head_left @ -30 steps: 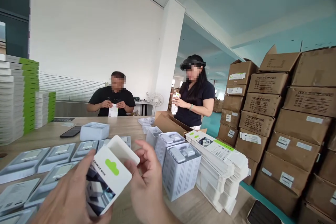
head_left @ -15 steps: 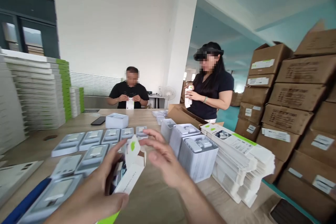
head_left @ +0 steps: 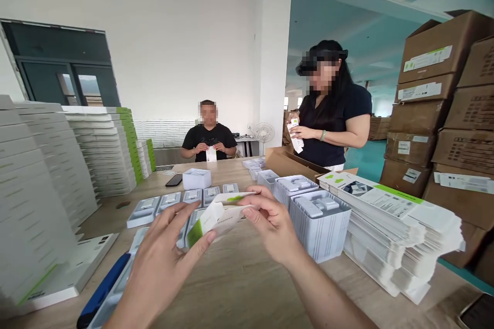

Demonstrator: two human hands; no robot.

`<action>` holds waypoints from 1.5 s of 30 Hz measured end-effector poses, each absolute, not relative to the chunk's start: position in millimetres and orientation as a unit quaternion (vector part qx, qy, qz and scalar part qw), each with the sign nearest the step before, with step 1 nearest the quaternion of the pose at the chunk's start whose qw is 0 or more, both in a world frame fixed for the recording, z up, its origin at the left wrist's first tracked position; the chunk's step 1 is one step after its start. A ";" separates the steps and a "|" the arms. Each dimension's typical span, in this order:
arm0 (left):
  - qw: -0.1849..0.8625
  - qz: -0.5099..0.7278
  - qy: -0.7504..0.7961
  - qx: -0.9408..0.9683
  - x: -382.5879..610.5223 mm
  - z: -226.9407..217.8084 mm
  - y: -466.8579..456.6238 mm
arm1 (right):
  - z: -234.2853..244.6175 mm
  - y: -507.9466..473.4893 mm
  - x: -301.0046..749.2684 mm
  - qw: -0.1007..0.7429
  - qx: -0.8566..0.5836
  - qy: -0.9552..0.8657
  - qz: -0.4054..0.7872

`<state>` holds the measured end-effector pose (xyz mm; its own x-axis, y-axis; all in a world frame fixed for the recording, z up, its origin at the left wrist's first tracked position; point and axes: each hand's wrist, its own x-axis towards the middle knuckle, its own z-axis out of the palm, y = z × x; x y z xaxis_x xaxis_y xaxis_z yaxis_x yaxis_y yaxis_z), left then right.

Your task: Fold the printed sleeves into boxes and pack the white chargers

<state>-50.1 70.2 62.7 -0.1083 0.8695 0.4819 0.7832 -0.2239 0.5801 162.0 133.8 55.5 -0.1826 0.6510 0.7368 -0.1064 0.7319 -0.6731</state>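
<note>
Above the table, a small white and green carton (head_left: 218,218) lies tilted between my two hands. My left hand (head_left: 164,254) holds its left side, thumb along the near face and fingers behind. At the other end, the fingers and thumb of my right hand (head_left: 270,223) pinch the end flaps. Beyond and partly behind the carton, several pale moulded trays (head_left: 143,212) with white items in them stand in rows. To the right of my right hand are tall stacks of nested trays (head_left: 320,231).
Flattened printed cartons (head_left: 386,236) are piled at the right, and white-green boxes (head_left: 98,151) are stacked at the left. A blue-black object (head_left: 103,290) lies near the front left, a phone (head_left: 174,180) farther back. Two co-workers (head_left: 334,113) hold cartons across the table.
The carton has turned from upright to lying more level, its flap end now toward the right. My right hand has closed on that end. The camera view has shifted left.
</note>
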 end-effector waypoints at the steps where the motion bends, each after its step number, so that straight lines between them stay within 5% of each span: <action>1: 0.044 0.403 0.633 0.659 -48.7 63.4 69.0 | 56.7 130.9 162.6 0.611 -0.209 -0.718 0.259; 9: 0.373 0.517 0.506 0.581 -31.5 50.4 74.8 | 51.7 121.0 152.9 0.555 -0.183 -0.806 0.092; 13: 0.388 0.582 0.463 0.544 -35.1 50.6 79.8 | 51.3 121.9 151.2 0.567 -0.169 -0.791 0.157; 17: 0.415 0.597 0.444 0.524 -41.4 52.7 81.0 | 55.1 128.2 157.9 0.601 -0.165 -0.691 0.366; 22: 0.438 0.569 0.442 0.538 -41.6 53.3 80.5 | 58.2 138.6 166.8 0.480 -0.194 -0.682 0.516; 38: 0.439 0.571 0.469 0.511 -37.3 52.5 82.7 | 48.3 143.5 162.4 0.473 -0.217 -0.704 0.484; 45: 0.479 0.562 0.485 0.469 -36.0 64.2 76.2 | 47.9 141.6 165.1 0.511 -0.227 -0.757 0.338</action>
